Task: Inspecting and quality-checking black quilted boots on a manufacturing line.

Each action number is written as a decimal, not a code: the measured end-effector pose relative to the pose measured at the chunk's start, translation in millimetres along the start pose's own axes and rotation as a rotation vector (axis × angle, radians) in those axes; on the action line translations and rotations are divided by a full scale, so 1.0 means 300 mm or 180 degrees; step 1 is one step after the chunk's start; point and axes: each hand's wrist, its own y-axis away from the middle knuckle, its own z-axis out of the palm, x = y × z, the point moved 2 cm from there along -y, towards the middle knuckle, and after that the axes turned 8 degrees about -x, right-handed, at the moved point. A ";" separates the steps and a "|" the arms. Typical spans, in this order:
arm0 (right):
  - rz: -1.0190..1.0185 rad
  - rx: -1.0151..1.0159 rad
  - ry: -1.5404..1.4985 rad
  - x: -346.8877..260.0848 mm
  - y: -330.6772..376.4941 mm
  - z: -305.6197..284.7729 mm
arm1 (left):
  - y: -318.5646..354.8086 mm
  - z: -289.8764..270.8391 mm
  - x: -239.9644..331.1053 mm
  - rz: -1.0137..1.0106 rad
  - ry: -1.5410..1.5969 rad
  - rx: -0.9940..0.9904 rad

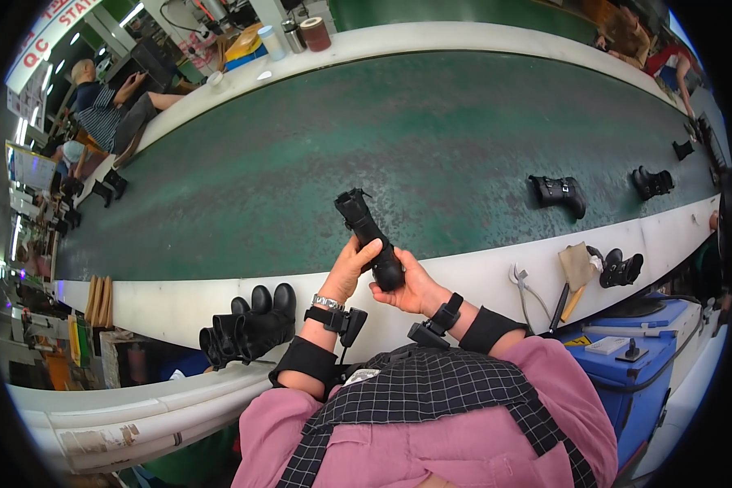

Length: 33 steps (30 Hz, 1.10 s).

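A black boot (370, 236) is held in front of me over the near edge of the green belt, its shaft pointing away and its toe toward me. My left hand (351, 267) wraps the boot's left side around the ankle, thumb on top. Against the toe end, my right hand (412, 285) grips from the right, with some fingers underneath the toe. Several black boots (256, 324) stand together at the white ledge to the left of my left forearm. To the right of my right forearm lie pincers (526, 294) with pale handles.
A white ledge (464, 259) borders the green belt (276, 154). On the belt's right lie a buckled boot (559, 193) and another boot (652, 183). A hammer (573, 302), a tan cloth (577, 265) and small boots (620, 268) occupy the right ledge. People sit across the belt.
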 end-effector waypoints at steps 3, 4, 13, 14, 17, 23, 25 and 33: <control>0.0157 -0.0052 0.0098 0.013 -0.007 -0.001 | 0.012 -0.016 -0.007 0.0027 0.0009 0.0204; 0.0257 -0.0037 0.0174 0.017 -0.007 -0.001 | 0.015 -0.024 -0.009 0.0082 -0.0081 0.0264; 0.0472 0.0520 0.3069 -0.042 0.075 -0.033 | 0.039 -0.118 -0.061 0.0120 0.0218 0.0713; 0.0467 0.0460 0.3080 -0.047 0.077 -0.033 | 0.042 -0.121 -0.076 0.0079 0.0155 0.0702; -0.0550 0.0828 0.3071 -0.085 0.079 -0.022 | 0.055 -0.118 -0.130 0.0000 0.0071 0.0691; -0.1075 0.0552 0.2973 -0.139 0.056 0.110 | 0.067 -0.122 -0.188 -0.0056 0.0023 0.0668; -0.1401 0.0620 0.3696 -0.161 0.041 0.178 | 0.070 -0.128 -0.187 -0.0095 0.0089 0.0653; -0.1378 0.0450 0.6113 -0.173 -0.134 0.358 | 0.116 -0.095 -0.152 -0.0068 -0.0173 0.0469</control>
